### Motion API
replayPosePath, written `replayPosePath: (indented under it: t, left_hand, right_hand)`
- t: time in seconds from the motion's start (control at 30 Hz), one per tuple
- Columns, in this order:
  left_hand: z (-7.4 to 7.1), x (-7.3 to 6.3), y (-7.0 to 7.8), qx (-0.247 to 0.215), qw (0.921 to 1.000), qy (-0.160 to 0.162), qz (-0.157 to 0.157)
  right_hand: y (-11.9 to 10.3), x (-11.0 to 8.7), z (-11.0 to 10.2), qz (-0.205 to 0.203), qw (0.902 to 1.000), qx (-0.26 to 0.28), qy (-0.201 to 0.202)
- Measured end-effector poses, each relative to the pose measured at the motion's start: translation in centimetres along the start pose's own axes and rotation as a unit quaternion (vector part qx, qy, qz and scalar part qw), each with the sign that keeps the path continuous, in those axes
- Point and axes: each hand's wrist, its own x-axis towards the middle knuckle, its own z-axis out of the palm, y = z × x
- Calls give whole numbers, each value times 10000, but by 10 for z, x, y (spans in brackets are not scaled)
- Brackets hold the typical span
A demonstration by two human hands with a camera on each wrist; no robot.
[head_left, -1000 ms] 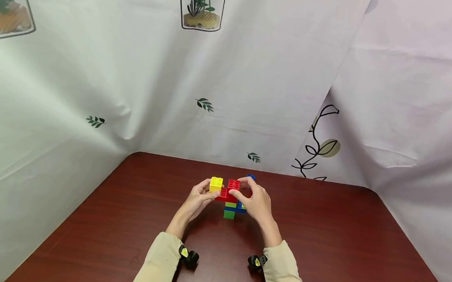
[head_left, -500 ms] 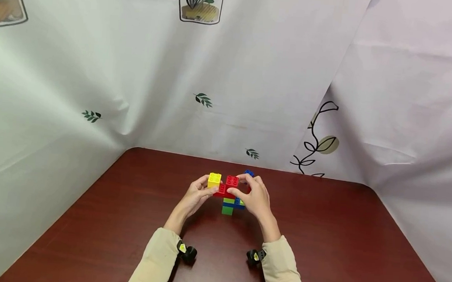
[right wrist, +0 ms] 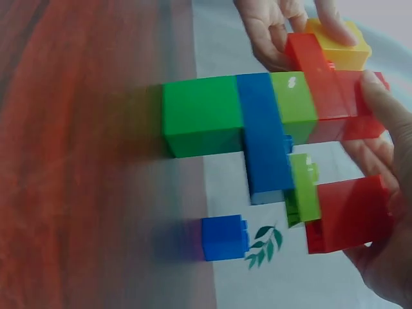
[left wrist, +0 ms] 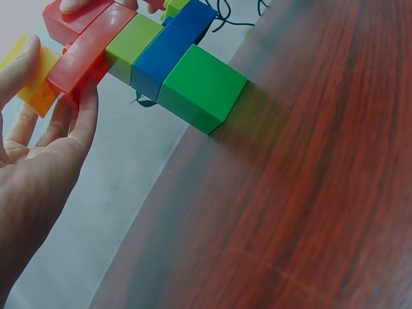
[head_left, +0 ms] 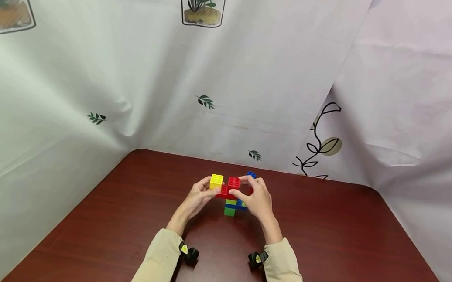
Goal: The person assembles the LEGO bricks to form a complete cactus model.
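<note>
Both hands hold a stack of toy building bricks at the table's middle. At its foot is a green brick (head_left: 229,211), with a long blue brick (right wrist: 264,138) and two lime bricks (right wrist: 293,96) above. A long red brick (left wrist: 96,48) lies across the upper part, bearing a yellow brick (head_left: 216,182) at its left end and a square red brick (head_left: 234,182) at its right. My left hand (head_left: 196,199) pinches the yellow brick, fingertips under the long red one. My right hand (head_left: 260,201) pinches the square red brick. Another red brick (right wrist: 354,215) sits by the right palm.
A loose blue brick (right wrist: 222,238) stands on the brown table (head_left: 126,221), behind the stack. White patterned cloth (head_left: 155,88) hangs behind and beside the table. Each wrist wears a small black camera (head_left: 191,255).
The head view shifts a little between frames. Both hands keep their grip on the stack, with barely any movement.
</note>
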Motion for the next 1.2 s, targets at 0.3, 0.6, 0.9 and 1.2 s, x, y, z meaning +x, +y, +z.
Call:
replayPosePath:
  t: [0.3, 0.6, 0.9, 1.2]
  left_hand:
    - [2, -3, -2, 105, 9999, -20, -124]
    - [3, -1, 2, 45, 10000, -27, -19]
    - [0, -1, 1, -38, 9999, 66, 88]
    - [-3, 1, 3, 24, 10000, -28, -14]
  right_hand:
    - [7, -7, 1, -307, 9992, 128, 239]
    - [24, 4, -9, -481, 9819, 1297, 1292]
    - [34, 28, -10, 414, 9823, 1181, 1390]
    - [52, 57, -21, 1038, 9881, 1017, 495]
